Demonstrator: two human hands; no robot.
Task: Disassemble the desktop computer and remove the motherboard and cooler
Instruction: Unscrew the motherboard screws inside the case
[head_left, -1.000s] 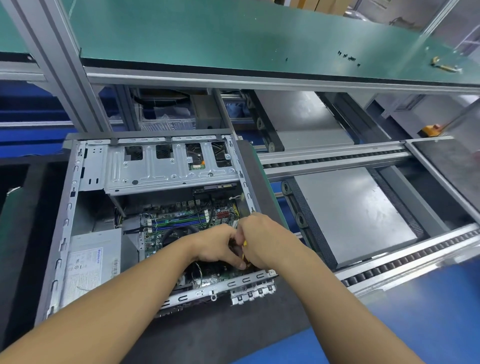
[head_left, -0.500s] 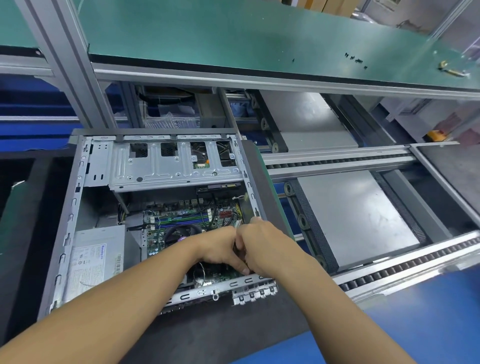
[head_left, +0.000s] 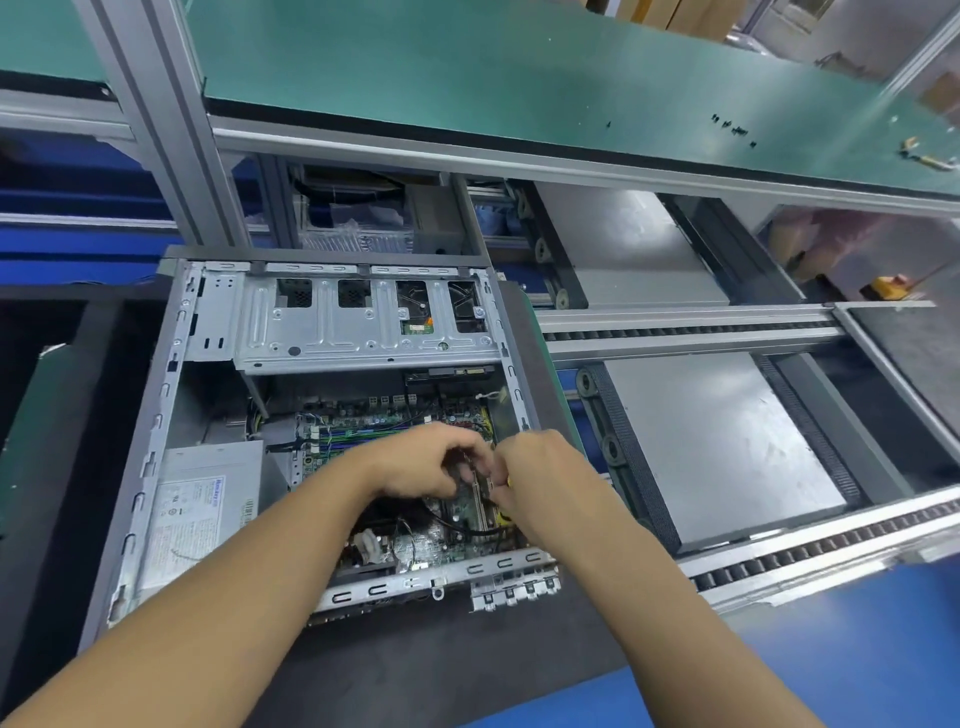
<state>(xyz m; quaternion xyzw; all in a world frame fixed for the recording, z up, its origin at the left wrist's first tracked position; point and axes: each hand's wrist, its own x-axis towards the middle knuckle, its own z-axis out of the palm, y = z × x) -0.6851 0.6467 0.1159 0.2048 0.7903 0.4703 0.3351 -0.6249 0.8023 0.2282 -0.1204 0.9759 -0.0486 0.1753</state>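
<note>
Beneath the computer case (head_left: 156, 415), a dark mat (head_left: 441, 660). At the case's left wall, a grey power supply (head_left: 202, 509); deep inside, the motherboard (head_left: 457, 525). Over it, left hand (head_left: 426, 462) and right hand (head_left: 545, 473), fingers curled, nearly touching; cannot tell what either grips. Right of the case, a steel conveyor (head_left: 717, 447); behind, a green shelf (head_left: 467, 67).

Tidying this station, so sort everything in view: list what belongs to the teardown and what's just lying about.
Job: computer case, motherboard, power supply, drive cage, left hand, right hand.
Lying about: black screws on green shelf, yellow object at far right.
</note>
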